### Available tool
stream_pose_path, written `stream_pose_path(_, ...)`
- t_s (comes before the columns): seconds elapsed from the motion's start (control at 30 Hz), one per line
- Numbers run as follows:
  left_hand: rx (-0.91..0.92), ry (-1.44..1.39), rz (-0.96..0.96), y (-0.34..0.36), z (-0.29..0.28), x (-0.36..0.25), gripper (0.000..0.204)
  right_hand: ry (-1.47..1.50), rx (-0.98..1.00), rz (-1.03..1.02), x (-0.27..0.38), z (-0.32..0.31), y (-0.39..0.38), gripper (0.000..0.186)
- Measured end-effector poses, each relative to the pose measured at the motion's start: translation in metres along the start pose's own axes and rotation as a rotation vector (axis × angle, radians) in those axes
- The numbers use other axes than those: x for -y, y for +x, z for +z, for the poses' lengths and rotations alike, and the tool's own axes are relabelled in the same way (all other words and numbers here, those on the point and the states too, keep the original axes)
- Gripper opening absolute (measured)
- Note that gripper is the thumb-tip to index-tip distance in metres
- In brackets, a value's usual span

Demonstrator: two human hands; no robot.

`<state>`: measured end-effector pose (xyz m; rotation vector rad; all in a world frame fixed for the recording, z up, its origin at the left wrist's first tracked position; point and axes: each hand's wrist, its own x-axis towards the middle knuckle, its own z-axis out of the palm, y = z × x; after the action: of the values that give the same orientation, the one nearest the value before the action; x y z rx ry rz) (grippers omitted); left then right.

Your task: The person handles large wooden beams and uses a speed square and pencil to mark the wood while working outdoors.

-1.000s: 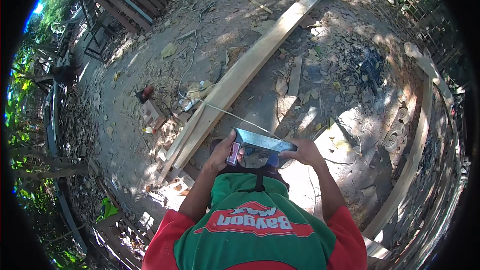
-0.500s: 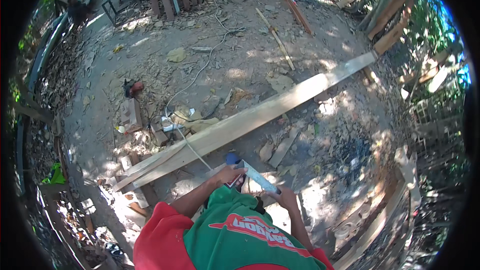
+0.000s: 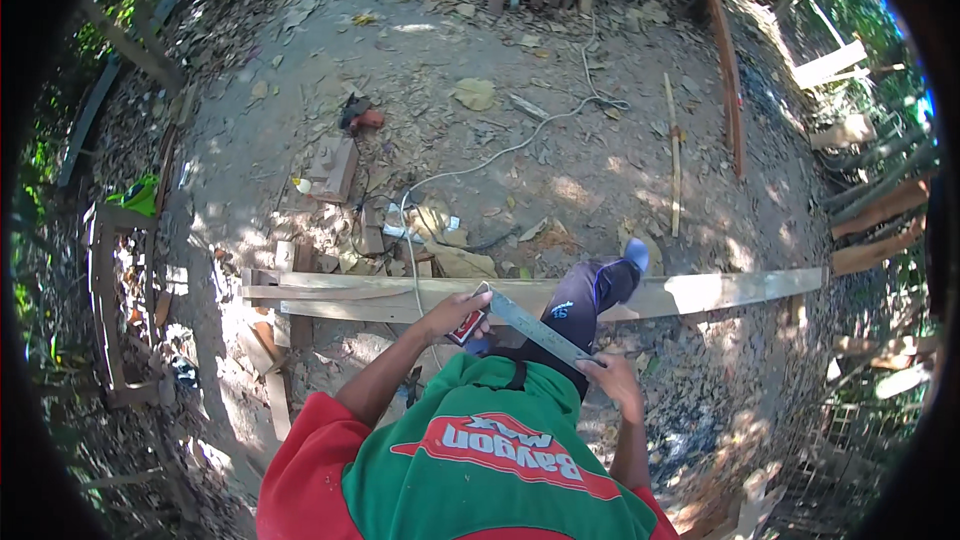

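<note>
In front of my body I hold a try square [image 3: 535, 328] with a long, flat silver blade and a red handle. My left hand [image 3: 458, 316] is closed round the handle, near the blade's corner. The fingers of my right hand [image 3: 612, 378] pinch the blade's far end. Beneath and beyond it, a long pale wooden plank [image 3: 720, 290] lies across the ground from left to right. My right leg [image 3: 590, 300] reaches over this plank, with the foot on its far side.
A pale cable [image 3: 490, 162] crosses the plank and runs off over the leaf-strewn ground. Wooden blocks [image 3: 333, 168] and a red-and-black power tool [image 3: 362, 115] lie beyond at the left. Thin stick [image 3: 673, 155] and reddish beam [image 3: 722, 70] are at the far right.
My view has turned, so the plank now runs nearly level. My right leg has come forward over the plank. Both hands keep hold of the try square.
</note>
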<state>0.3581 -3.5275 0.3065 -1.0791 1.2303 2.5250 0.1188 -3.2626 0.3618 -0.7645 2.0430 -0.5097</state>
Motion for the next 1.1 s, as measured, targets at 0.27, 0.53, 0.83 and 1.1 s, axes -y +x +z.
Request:
stream_pose_path(0.27, -0.313, -0.42, 0.134, 0.041, -0.049, -0.04, 0.033, 0.047, 0.432, -0.021, 0.076, -0.049, 0.22, 0.038)
stream_pose_path(0.53, -0.716, -0.716, 0.278, 0.098, -0.045, -0.137, 0.038, -0.466, 0.704, -0.369, 0.228, -0.083, 0.484, 0.043)
stream_pose_path(0.83, -1.075, -1.067, 0.306, 0.127, -0.082, -0.198, 0.029, -0.247, 0.849, -0.38, 0.366, -0.026, 0.587, 0.03)
stream_pose_path(1.1, -0.887, -1.33, 0.42, 0.167, -0.152, -0.227, 0.041, -0.325, 0.68, -0.312, 0.379, 0.038, 0.708, 0.039)
